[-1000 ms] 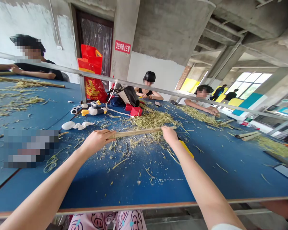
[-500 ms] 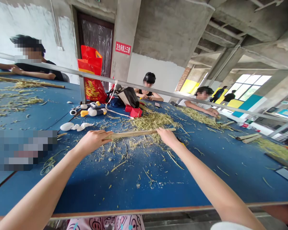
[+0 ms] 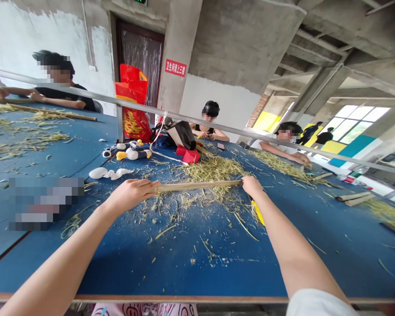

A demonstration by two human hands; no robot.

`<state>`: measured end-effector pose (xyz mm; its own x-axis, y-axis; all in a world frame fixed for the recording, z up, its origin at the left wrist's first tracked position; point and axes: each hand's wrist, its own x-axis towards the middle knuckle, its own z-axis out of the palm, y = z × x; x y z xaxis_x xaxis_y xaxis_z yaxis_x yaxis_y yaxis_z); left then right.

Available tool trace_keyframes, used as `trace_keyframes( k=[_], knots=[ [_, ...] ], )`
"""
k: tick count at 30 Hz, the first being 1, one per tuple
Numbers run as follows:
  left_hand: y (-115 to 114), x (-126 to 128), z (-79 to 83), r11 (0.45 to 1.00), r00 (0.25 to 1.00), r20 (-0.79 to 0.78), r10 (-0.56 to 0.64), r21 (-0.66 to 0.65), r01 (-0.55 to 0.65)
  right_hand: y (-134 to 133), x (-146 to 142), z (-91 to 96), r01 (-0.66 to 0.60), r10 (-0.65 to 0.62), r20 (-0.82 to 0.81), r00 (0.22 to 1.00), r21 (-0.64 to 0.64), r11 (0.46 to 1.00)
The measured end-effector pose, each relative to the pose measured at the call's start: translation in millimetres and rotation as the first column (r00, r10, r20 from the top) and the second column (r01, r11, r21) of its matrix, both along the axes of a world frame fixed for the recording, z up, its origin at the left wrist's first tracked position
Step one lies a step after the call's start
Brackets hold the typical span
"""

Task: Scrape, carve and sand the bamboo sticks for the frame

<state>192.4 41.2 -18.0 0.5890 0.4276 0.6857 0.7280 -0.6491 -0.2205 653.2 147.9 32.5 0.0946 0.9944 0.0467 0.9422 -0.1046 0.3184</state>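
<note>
A long pale bamboo stick (image 3: pixel 197 185) lies level above the blue table (image 3: pixel 151 259). My left hand (image 3: pixel 131 194) is closed round its left end. My right hand (image 3: pixel 252 186) is closed at its right end, and a yellow tool (image 3: pixel 258 212) shows just below my right wrist. Whether that hand grips the tool too is hidden. Under the stick and beyond it lies a heap of yellow-green shavings (image 3: pixel 213 169).
A metal rail (image 3: pixel 217 126) crosses the table beyond the stick. Behind it are a toy duck (image 3: pixel 131 152), a red box (image 3: pixel 191 156), a dark bag (image 3: pixel 181 134) and a red carrier bag (image 3: pixel 133 105). White cloth (image 3: pixel 107 173) lies at left. Three people sit working at the far side.
My right hand has slid to the right along the stick to its far end. My left hand keeps its hold. The camera has turned slightly.
</note>
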Motion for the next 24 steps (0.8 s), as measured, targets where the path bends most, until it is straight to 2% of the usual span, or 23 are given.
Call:
trace_keyframes(
  k=[2,4,8,11,14,18,21,24],
  knots=[
    [-1.6,2.0,1.7,1.0,1.0,0.004,0.014,0.006,-0.014,-0.8,-12.1,6.6,-0.016,0.016,-0.006,1.0,-0.002,1.0],
    [-2.6,3.9,1.8,1.0,1.0,0.013,0.021,0.009,-0.021,-8.2,-38.9,7.2,-0.069,0.069,-0.014,0.998,-0.002,0.998],
    [-3.0,7.0,-2.0,1.0,1.0,0.022,0.009,0.016,-0.01,-44.5,-106.2,-1.2,-0.266,0.265,-0.057,0.963,-0.003,0.964],
    [-3.8,9.8,-5.8,1.0,1.0,0.009,0.015,0.015,-0.015,-67.8,-135.0,-3.6,-0.344,0.345,-0.032,0.938,0.017,0.939],
    [-4.7,14.0,-9.2,1.0,1.0,-0.01,0.026,0.004,-0.026,-67.0,-135.8,1.0,-0.312,0.311,0.014,0.95,0.027,0.95],
    [-3.3,15.3,-11.6,0.998,0.999,-0.041,0.028,-0.049,-0.03,-42.7,-118.5,7.7,-0.255,0.254,0.014,0.967,0.022,0.967],
    [-1.1,8.5,-10.3,0.998,0.999,-0.013,0.034,-0.058,-0.035,-27.1,-106.2,3.7,-0.198,0.197,0.035,0.98,0.028,0.98],
    [-0.4,1.5,-7.6,1.0,1.0,-0.019,0.024,-0.014,-0.025,-14.5,-89.6,-6.5,-0.175,0.176,0.043,0.983,-0.024,0.984]
  ],
)
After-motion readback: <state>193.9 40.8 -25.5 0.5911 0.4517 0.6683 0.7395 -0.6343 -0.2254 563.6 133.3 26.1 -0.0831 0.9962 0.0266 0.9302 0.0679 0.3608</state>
